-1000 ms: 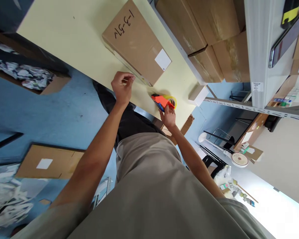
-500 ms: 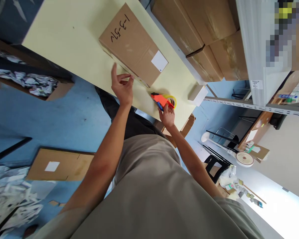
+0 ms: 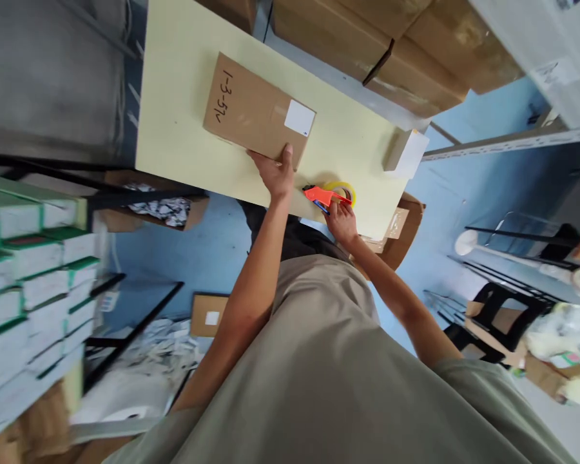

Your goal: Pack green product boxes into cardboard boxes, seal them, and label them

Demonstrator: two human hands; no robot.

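A closed cardboard box (image 3: 256, 109) with black handwriting and a white label (image 3: 299, 117) lies on the pale yellow table (image 3: 174, 151). My left hand (image 3: 274, 173) grips its near edge, thumb on the top face and fingers along the side, partly hidden. To the right, my right hand (image 3: 342, 220) is closed around the handle of an orange-red tape dispenser (image 3: 321, 194). A roll of yellow tape (image 3: 350, 190) sits in the dispenser, which is at the table's near edge, just apart from the box.
A small white box (image 3: 408, 154) stands at the table's right end. Large cartons (image 3: 333, 38) are stacked beyond the far edge. An open carton (image 3: 406, 225) sits below the right end. Green-and-white boxes (image 3: 38, 270) are piled at left, near a bin of crumpled paper (image 3: 164, 209).
My left hand has gone from a raised pinch beside the box to gripping its near edge. The right hand still holds the tape dispenser. The camera view has turned.
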